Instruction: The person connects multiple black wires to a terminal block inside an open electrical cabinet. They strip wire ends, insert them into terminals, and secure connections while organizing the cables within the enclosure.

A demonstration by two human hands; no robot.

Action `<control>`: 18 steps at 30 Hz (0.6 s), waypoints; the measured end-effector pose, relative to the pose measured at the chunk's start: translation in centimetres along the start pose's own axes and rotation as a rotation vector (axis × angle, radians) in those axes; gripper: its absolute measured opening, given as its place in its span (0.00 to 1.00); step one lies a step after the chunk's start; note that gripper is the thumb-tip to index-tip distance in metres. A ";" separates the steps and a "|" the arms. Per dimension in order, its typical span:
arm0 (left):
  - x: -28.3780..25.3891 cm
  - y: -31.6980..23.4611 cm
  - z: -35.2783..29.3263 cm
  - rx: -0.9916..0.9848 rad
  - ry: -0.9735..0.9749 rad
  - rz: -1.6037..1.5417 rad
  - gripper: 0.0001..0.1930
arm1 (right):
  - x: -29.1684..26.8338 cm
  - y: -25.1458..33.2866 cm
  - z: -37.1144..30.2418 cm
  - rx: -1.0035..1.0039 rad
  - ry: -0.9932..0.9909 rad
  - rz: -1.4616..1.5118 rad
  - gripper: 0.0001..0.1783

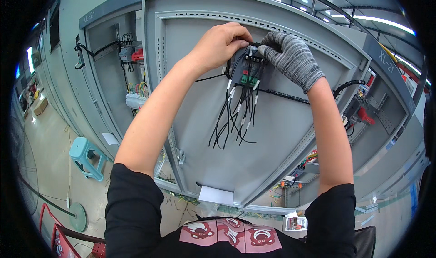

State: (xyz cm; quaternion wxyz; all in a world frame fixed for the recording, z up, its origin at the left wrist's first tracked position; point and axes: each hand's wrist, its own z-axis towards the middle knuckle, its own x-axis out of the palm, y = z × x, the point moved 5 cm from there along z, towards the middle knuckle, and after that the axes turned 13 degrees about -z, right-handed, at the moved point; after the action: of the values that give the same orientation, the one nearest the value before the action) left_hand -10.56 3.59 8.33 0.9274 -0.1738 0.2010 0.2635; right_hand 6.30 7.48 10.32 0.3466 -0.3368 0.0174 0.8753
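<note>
Right, both hands are up high on my feed, working at a dark component block (255, 66) that sits between them and just below the fingertips. The bare left hand (226, 43) has thumb and fingers pinched together at the block's top left; the gloved right hand (293, 60) is bent in from the other side, fingers curled close, and I can't make out what either one grips. Trouble, as I see it, could start in that crowded gap: knit glove fabric might snag on a wire or terminal, or blunt the feel so a lead slips loose. Below the hands, the black wires (239, 115) hang crossed, so a tug on one could drag its neighbours, and a mixed-up lead could land in the wrong place. Now the look of it: a boxy, blackish body with a red patch (245, 72) above green pieces (250, 80), wires spilling down its front, white sleeves (228, 84) on many, loose ends splayed against the grey door panel (195, 121).
</note>
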 end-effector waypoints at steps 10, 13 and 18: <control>-0.1 2.1 0.3 0.126 0.107 -0.113 0.08 | -0.4 0.9 0.8 -0.006 0.064 -0.095 0.11; 0.2 2.5 -0.1 0.152 0.049 -0.152 0.07 | -0.6 1.3 0.7 -0.017 0.017 -0.082 0.09; 0.4 2.8 -0.2 0.202 -0.009 -0.174 0.06 | -0.5 1.9 0.8 0.017 0.005 -0.121 0.08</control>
State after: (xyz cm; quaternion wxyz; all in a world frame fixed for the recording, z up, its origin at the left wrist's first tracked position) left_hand -11.88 5.86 7.40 0.9604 -0.0952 0.2063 0.1613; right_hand 4.95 5.95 10.90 0.4019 -0.3362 0.0052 0.8517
